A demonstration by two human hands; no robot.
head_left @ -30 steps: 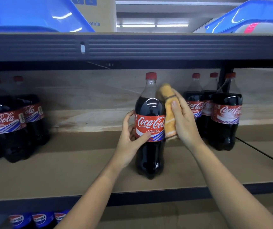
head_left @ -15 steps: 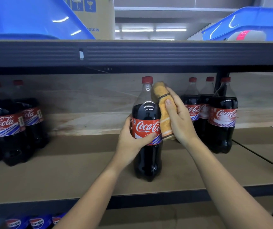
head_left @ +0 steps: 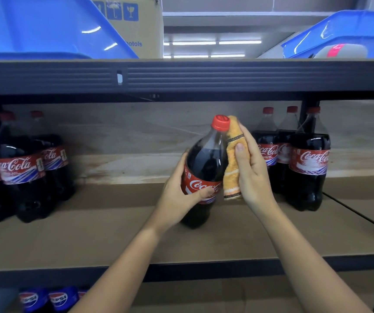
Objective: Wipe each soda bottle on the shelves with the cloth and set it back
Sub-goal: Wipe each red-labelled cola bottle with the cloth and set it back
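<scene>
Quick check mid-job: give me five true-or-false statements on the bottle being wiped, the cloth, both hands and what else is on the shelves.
1. The left hand grips the Coca-Cola bottle at its label. True.
2. The held bottle stands straight upright. False: it is tilted, its red cap leaning toward the cloth.
3. The right hand holds an orange cloth against the bottle's right side. True.
4. The cloth is blue. False: it is orange with dark and pale stripes.
5. Pepsi bottles sit on the shelf below. True.
</scene>
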